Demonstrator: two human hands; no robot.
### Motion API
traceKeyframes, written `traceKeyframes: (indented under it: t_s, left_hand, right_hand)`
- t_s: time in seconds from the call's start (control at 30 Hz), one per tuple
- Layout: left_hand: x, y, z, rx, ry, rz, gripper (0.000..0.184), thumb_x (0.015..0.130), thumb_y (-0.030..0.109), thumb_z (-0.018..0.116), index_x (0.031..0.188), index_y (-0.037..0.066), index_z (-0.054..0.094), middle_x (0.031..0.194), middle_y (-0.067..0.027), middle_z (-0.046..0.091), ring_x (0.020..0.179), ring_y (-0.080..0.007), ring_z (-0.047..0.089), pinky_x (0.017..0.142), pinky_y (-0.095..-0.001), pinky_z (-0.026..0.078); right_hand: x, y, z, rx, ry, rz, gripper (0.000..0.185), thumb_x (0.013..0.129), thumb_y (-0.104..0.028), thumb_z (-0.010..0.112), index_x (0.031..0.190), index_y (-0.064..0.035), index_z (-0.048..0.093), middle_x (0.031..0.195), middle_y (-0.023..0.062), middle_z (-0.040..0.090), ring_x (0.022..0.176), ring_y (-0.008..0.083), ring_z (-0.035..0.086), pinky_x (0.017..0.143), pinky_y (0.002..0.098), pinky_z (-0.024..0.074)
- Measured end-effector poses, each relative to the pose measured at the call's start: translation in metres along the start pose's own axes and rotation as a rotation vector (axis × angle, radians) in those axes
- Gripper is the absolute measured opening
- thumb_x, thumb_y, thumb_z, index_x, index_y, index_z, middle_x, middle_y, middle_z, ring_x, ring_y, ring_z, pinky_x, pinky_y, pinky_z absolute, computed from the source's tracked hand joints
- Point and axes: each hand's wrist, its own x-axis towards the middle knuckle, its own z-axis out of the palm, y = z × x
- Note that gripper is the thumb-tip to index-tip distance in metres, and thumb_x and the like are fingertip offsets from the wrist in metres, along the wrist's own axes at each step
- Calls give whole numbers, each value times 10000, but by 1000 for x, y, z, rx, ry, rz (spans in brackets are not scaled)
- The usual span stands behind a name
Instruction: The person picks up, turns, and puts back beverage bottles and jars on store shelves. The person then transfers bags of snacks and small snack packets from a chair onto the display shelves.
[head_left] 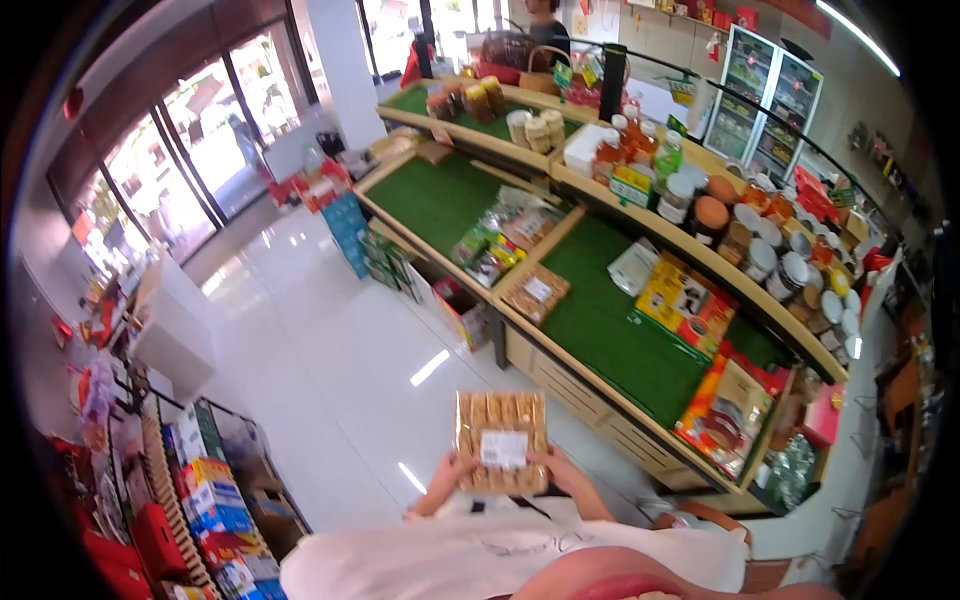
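Observation:
Between my two hands is a clear-wrapped pack of light brown snack pieces (pixel 500 412) in rows, with a white label on its front. My left hand (pixel 452 476) grips its left edge, and my right hand (pixel 556 470) grips the right edge. The pack is held upright in front of my body, above the floor and apart from the shelf. A similar wrapped pack (pixel 536 293) lies on the divider of the green-lined display shelf (pixel 620 345) to the right.
Yellow and red packets (pixel 685 303) lie on the shelf, with jars (pixel 710 215) and bottles lined along its upper tier. Cartons (pixel 210 500) stand at lower left. A glass-door fridge (pixel 765 100) and another person (pixel 545 28) are at the back. White tiled floor (pixel 320 350) stretches left.

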Motion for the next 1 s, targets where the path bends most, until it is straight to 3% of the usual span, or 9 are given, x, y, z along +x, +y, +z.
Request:
traceKeyframes:
  t_s: [0.1,0.17,0.2,0.23,0.27,0.33,0.43,0.6,1.0]
  left_hand:
    - [15,-3,-11,-76,106,92,556,760,265,657,1187,-18,441,986,-56,561,886,-126,508,759,-263,417]
    - [21,2,-17,-51,131,-41,532,761,255,649,1167,-25,450,994,-51,558,896,-121,502,755,-255,411]
    - [24,12,-15,-51,137,17,467,766,255,634,1110,-24,485,947,-47,564,853,-108,503,730,-248,412]
    - [31,29,-20,65,125,-122,411,774,257,613,1055,-25,511,916,-51,574,824,-105,510,718,-248,416]
    - [43,25,-23,22,95,-4,382,779,260,602,1024,-23,525,890,-53,581,799,-104,518,703,-248,419]
    - [55,64,-13,-26,128,57,437,771,268,618,1077,-26,511,902,-66,585,804,-119,525,717,-264,419]
    - [74,134,7,-72,168,167,402,772,235,675,1032,-12,494,869,-28,568,780,-78,524,700,-232,437]
    - [172,159,-5,136,-79,140,549,774,273,674,1164,-22,427,1001,-78,572,870,-119,541,753,-252,443]
    - [258,215,68,194,-316,178,635,759,277,693,1212,-26,367,1085,-94,532,964,-135,521,824,-271,435]
  right_hand:
    - [48,13,10,68,2,67,659,737,-213,708,1267,15,390,1141,92,542,1008,159,529,858,296,436]
    - [79,33,-5,63,26,148,626,752,-187,691,1270,-3,391,1149,85,539,1020,165,525,872,304,432]
    - [83,22,-1,68,-24,69,590,763,-192,678,1252,-6,405,1139,87,543,999,160,536,845,299,448]
    - [71,-26,23,172,-82,166,561,772,-181,664,1235,5,407,1124,96,546,982,174,549,836,318,464]
    - [55,-62,40,275,-142,247,532,782,-169,649,1218,17,409,1109,104,550,964,188,562,826,337,480]
    - [108,-56,12,-40,-92,42,492,804,-207,620,1198,13,424,1052,95,572,937,172,570,805,314,479]
    - [151,-79,-3,-124,-13,-55,445,836,-236,577,1185,7,443,1023,87,579,944,164,565,806,293,468]
    - [202,-120,-9,86,147,-176,513,905,-430,400,1227,-32,436,1176,53,537,1050,153,524,893,297,408]
    - [207,-179,-54,346,395,-376,591,903,-513,306,1233,-40,434,1161,75,534,1054,181,516,917,298,380]
